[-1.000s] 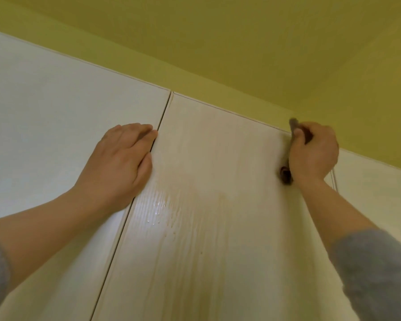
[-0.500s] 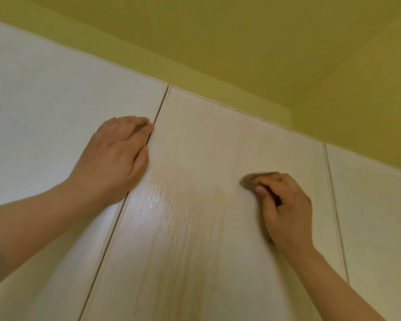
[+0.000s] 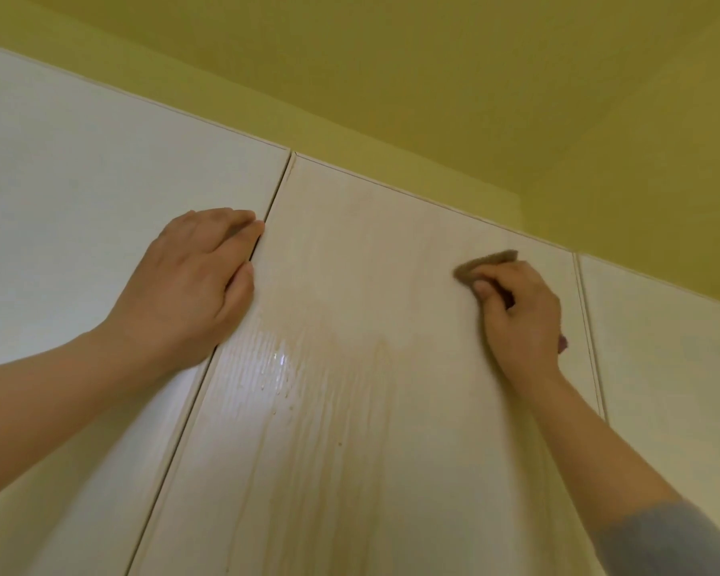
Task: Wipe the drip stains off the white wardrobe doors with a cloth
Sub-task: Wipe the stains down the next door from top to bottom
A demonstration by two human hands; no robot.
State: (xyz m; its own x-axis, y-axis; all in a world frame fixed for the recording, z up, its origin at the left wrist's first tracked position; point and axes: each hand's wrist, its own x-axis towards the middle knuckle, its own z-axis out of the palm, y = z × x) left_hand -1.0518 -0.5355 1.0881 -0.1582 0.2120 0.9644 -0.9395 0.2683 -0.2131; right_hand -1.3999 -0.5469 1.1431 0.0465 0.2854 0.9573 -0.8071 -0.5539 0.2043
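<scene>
The middle white wardrobe door point(image 3: 375, 251) fills the centre of the view. Brownish drip stains point(image 3: 341, 442) run down its lower half, with wet droplets point(image 3: 281, 363) shining near its left edge. My right hand point(image 3: 520, 313) presses a small brown cloth point(image 3: 485, 266) flat against the door near its top right corner. My left hand point(image 3: 192, 284) lies flat on the left door point(image 3: 80, 209), its fingertips curled at the gap between the two doors.
A third door panel point(image 3: 661, 351) stands at the right. Yellow-green wall point(image 3: 391, 176) and ceiling point(image 3: 391, 56) sit right above the door tops. Grey sleeve point(image 3: 666, 542) covers my right upper forearm.
My right hand with the cloth went from the door's top right edge down and left, then back up towards the right. The left hand stayed on the door gap.
</scene>
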